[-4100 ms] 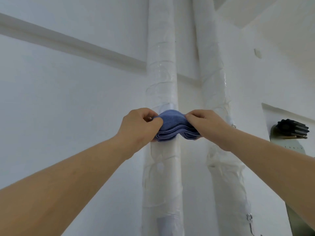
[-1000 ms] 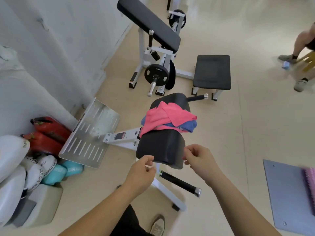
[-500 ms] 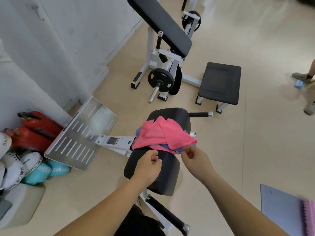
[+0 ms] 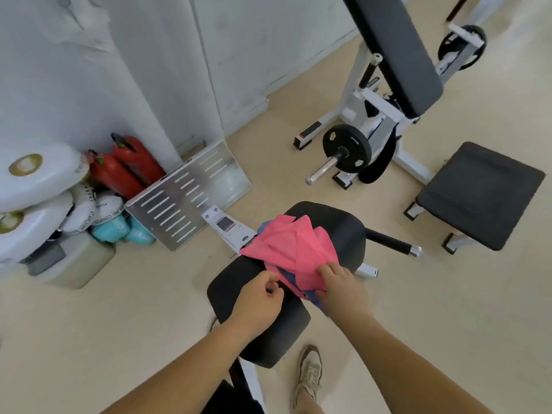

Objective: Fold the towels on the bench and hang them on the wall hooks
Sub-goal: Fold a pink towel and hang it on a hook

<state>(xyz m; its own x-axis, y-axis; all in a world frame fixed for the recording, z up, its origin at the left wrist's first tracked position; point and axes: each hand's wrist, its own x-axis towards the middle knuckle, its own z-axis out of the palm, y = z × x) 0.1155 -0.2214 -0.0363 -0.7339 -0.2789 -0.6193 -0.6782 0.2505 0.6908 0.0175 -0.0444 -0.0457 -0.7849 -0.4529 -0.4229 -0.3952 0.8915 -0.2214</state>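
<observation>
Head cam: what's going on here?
A person stands over a black padded bench, where a crumpled pink towel lies on top of a blue towel that is mostly hidden. The left hand and right hand each pinch the pink one's near edge. It is not yet folded.

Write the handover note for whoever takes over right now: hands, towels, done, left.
Left hand: pinches the pink towel's near edge.
Right hand: grips the same edge, further right.
Towels: pink towel crumpled on the black bench pad, blue towel mostly hidden beneath it.
Done: neither is folded yet; hooks out of view.
Left: fold both, hang them.
</observation>
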